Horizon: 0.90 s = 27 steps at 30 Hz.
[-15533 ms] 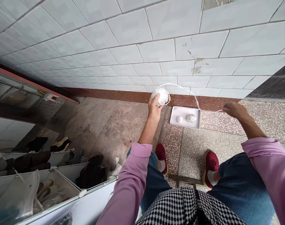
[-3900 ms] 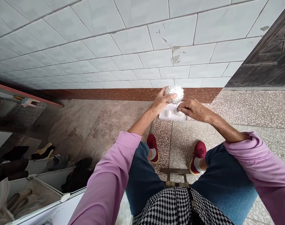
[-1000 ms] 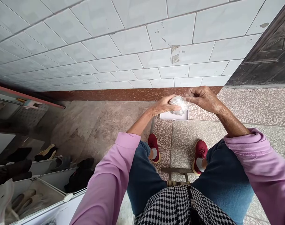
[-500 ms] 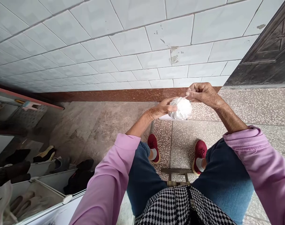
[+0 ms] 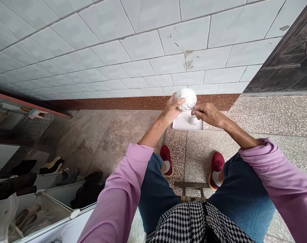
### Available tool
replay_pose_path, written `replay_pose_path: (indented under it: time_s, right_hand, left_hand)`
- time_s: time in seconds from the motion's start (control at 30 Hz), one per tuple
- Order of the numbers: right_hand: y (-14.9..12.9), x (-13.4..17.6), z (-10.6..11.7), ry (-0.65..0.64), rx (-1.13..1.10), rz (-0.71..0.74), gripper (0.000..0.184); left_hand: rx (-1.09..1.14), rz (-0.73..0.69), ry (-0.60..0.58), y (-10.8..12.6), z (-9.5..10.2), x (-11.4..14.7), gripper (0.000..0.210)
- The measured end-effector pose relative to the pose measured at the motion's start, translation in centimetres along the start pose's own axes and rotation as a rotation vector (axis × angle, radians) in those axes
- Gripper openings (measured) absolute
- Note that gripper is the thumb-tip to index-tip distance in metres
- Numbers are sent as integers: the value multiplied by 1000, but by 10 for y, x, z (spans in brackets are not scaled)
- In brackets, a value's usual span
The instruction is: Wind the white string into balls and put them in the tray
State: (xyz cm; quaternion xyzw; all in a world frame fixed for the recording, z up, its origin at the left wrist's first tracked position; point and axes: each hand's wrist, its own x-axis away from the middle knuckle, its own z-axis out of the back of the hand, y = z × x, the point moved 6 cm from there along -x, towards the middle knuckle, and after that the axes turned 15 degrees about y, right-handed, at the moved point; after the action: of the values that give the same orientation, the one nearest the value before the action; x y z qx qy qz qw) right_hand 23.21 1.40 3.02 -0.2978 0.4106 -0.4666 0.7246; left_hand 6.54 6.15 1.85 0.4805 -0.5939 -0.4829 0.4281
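A large ball of white yarn (image 5: 188, 99) is gripped in my left hand (image 5: 172, 109), with the thumb across its near side. Close to the ball's lower right side is my right hand (image 5: 206, 114), its fingers pinched together on the strand of yarn; the strand itself hardly shows. Under both hands a shallow white tray (image 5: 178, 125) lies on the floor. Inside the tray sits a smaller ball of white yarn (image 5: 193, 120), partly behind my right fingers.
A white tiled wall (image 5: 143, 44) with a brown skirting strip rises in front. At right is a dark panelled door (image 5: 292, 64). Shoe compartments (image 5: 59, 192) holding footwear stand at lower left. My red shoes (image 5: 166, 158) rest on the speckled floor near the tray.
My left hand has raised and tilted the large ball, moving it slightly left. My right hand has come down from above the ball to its lower right, uncovering the tray and smaller ball.
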Motion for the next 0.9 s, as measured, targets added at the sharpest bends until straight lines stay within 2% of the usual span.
replay_pose_path:
  time_s: [0.13,0.27,0.4,0.5,0.6,0.7,0.8,0.9]
  right_hand:
    - [-15,7,-2,-86,-60,42,39]
    - [-24,5,12,-29,-113,29,51]
    - [-17,1,29,49,-167,-10,63]
    - [-7,-2,37,73,-195,-41,63]
    - [-1,-2,40,56,-244,-86,59]
    - [-1,-2,40,35,-328,-125,59]
    - [0,-4,39,66,-380,-156,60]
    - [4,-8,37,136,-383,-151,61]
  left_hand:
    - [-163,-87,107,-5,14,-9,85]
    - [-324,-138,141,-4,16,-8,86]
    - [-419,-85,25,-2,6,-1,79]
    - [-441,-34,-108,-3,-2,7,74]
    - [-398,72,-288,-6,-11,17,68]
    - [-283,176,-404,-7,-19,28,68]
    - [-179,201,-451,-4,-26,35,76]
    - [-120,154,-422,3,-30,33,85]
